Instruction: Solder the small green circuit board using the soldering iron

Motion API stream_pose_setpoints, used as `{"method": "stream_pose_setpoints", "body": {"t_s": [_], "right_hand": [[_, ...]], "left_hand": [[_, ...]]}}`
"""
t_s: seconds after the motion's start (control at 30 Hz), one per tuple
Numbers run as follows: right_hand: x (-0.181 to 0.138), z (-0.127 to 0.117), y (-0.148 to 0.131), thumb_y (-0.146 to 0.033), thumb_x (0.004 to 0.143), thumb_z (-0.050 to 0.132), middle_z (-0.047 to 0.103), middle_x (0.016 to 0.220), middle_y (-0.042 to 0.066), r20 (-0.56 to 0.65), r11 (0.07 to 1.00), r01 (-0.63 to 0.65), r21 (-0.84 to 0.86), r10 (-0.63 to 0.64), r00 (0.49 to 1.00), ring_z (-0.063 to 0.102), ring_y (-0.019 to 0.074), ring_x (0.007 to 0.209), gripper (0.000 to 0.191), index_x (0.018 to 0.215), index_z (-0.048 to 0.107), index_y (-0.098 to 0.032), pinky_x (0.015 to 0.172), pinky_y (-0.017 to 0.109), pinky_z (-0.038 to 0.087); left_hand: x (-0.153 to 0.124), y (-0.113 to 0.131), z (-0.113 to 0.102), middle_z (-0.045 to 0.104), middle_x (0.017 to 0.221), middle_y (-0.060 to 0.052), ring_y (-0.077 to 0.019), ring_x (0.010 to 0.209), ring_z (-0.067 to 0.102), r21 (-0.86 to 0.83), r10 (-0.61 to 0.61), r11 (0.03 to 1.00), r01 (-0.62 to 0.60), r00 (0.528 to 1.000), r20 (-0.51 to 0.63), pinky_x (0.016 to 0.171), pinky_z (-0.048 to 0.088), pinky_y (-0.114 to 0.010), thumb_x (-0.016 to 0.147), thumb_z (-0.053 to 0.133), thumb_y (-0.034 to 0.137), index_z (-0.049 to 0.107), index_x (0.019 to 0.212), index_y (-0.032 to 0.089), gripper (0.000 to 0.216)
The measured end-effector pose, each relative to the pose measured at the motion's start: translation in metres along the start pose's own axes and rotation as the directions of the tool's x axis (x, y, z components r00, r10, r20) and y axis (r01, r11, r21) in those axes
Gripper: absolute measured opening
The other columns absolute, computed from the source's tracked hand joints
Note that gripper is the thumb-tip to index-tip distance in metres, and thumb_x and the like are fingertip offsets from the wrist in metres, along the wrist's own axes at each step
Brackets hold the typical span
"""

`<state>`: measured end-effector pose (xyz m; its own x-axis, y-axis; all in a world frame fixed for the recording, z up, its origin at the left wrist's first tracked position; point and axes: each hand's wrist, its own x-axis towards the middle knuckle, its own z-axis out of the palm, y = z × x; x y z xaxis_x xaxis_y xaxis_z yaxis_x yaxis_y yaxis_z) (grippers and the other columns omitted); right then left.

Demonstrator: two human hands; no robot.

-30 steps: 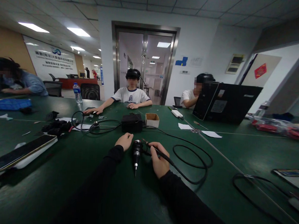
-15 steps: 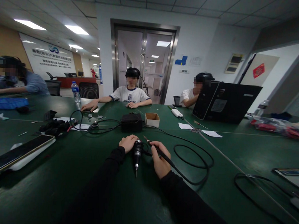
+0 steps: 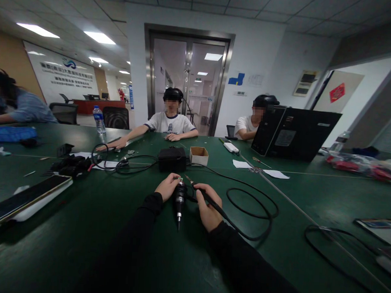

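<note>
Pen-fashion, my right hand (image 3: 210,208) grips a slim black corded tool that looks like a soldering iron (image 3: 191,182). Its pointed tip slants up to the left, close to the fingers of my left hand (image 3: 167,188). Those fingers are drawn together at the far end of a black electric screwdriver (image 3: 179,199), around a tiny pale-green piece (image 3: 180,179) too small to name. The screwdriver lies on the green table (image 3: 163,254) between my hands, its metal bit directed at me. Whether my left fingers also touch the screwdriver is unclear.
A black box (image 3: 172,159) and an open cardboard box (image 3: 199,156) stand beyond my hands. Cable (image 3: 272,218) loops on the right. A phone (image 3: 25,199) lies left, a computer case (image 3: 294,134) stands back right. Several people sit around, one with an arm (image 3: 130,138) stretched across the table.
My left fingertips have shifted slightly, and the pale-green piece now shows at them. The iron's tip has moved a little left. The person opposite has reached further to the left.
</note>
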<state>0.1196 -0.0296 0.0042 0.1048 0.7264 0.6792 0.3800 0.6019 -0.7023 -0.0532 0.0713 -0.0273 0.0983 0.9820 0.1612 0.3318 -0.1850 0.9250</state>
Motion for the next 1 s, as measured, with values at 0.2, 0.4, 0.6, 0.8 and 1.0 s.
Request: {"method": "stream_pose_setpoints", "body": {"t_s": [0.2,0.4,0.6,0.8,1.0], "right_hand": [[0.001,0.001,0.002,-0.022,0.086,0.052,0.070,0.093,0.005,0.014,1.000,0.020,-0.007,-0.020,1.000,0.065,0.0200,0.088,0.015,0.089,0.066,-0.021,0.081,0.033,0.050],[-0.001,0.002,0.003,-0.021,0.086,0.052,0.070,0.093,0.004,0.034,0.999,0.044,-0.014,-0.043,0.998,0.065,0.0196,0.089,0.015,0.091,0.066,-0.021,0.082,0.032,0.049],[-0.003,0.001,0.001,-0.022,0.087,0.052,0.069,0.093,0.005,0.083,0.997,0.066,-0.033,-0.063,0.995,0.064,0.0198,0.087,0.014,0.092,0.065,-0.022,0.079,0.031,0.050],[-0.003,0.002,0.003,-0.019,0.086,0.052,0.069,0.092,0.004,0.112,0.996,0.090,-0.027,-0.086,0.990,0.064,0.0191,0.087,0.016,0.093,0.066,-0.022,0.080,0.030,0.049],[-0.003,0.002,0.002,-0.017,0.086,0.052,0.069,0.092,0.004,0.135,0.996,0.085,-0.025,-0.081,0.987,0.065,0.0185,0.087,0.016,0.093,0.066,-0.021,0.081,0.030,0.050]], "left_hand": [[-0.005,0.005,-0.001,0.067,0.081,-0.001,-0.0186,0.082,0.063,0.016,-0.016,1.000,0.016,0.999,-0.032,0.085,0.045,-0.030,0.082,0.052,0.035,0.060,0.096,0.021,0.021],[-0.003,0.001,-0.001,0.067,0.079,0.000,-0.0181,0.080,0.062,-0.018,0.017,1.000,-0.018,0.999,-0.037,0.085,0.045,-0.030,0.082,0.049,0.031,0.061,0.098,0.021,0.021],[0.003,-0.011,0.000,0.064,0.074,0.000,-0.0175,0.076,0.062,-0.072,0.036,0.997,-0.039,0.998,-0.052,0.081,0.046,-0.029,0.082,0.051,0.029,0.059,0.100,0.020,0.022],[0.004,-0.013,0.001,0.067,0.078,-0.001,-0.0166,0.075,0.063,-0.175,0.060,0.982,-0.066,0.997,-0.039,0.079,0.047,-0.030,0.080,0.052,0.025,0.057,0.100,0.019,0.021],[0.003,-0.010,0.002,0.070,0.079,-0.002,-0.0170,0.076,0.065,-0.238,0.064,0.969,-0.071,0.997,-0.034,0.080,0.048,-0.030,0.079,0.054,0.025,0.056,0.099,0.019,0.021]]}}
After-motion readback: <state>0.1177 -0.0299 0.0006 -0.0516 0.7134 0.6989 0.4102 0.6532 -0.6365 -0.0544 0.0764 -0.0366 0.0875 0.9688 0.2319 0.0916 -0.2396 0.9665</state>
